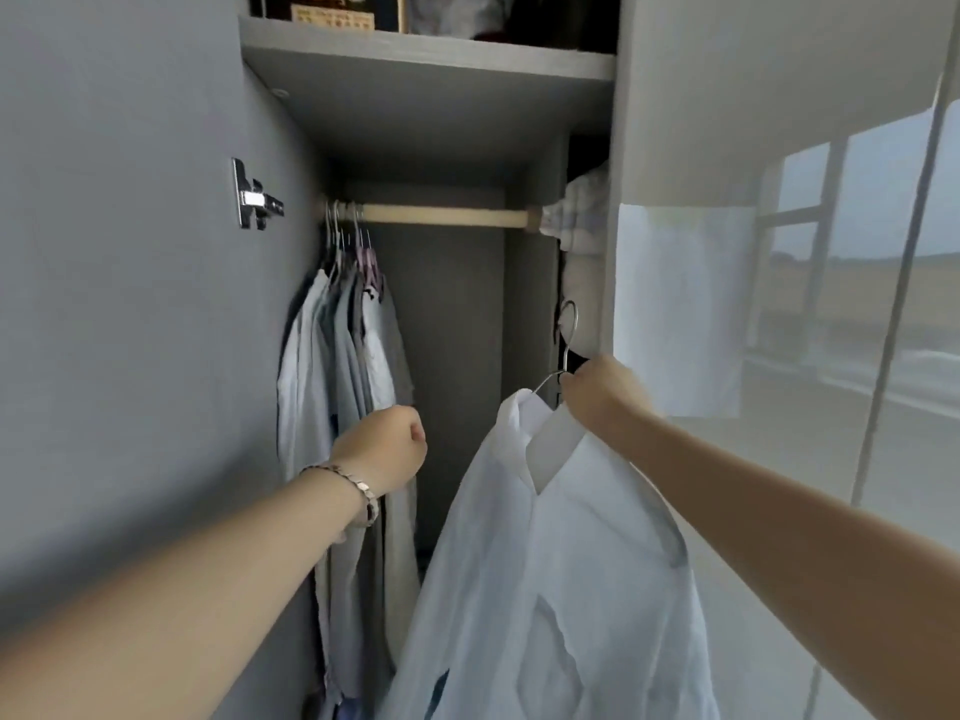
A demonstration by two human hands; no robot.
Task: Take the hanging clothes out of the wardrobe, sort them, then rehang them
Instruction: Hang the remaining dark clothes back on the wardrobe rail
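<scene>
A white shirt (561,579) hangs on a metal hanger (568,335) in front of the open wardrobe, below the wooden rail (447,215). My right hand (602,389) grips the hanger at its neck, the hook pointing up. Several shirts (345,366) in pale and grey tones hang bunched at the rail's left end. My left hand (389,449), with a bracelet on the wrist, is curled into a loose fist beside those shirts; nothing shows in it. The middle and right stretch of the rail is bare.
The grey open door (130,304) with a metal hinge (254,200) stands on the left. A shelf (426,59) with items on it lies above the rail. A glossy white door (779,252) closes the right side. Folded cloth (576,215) sits behind the rail's right end.
</scene>
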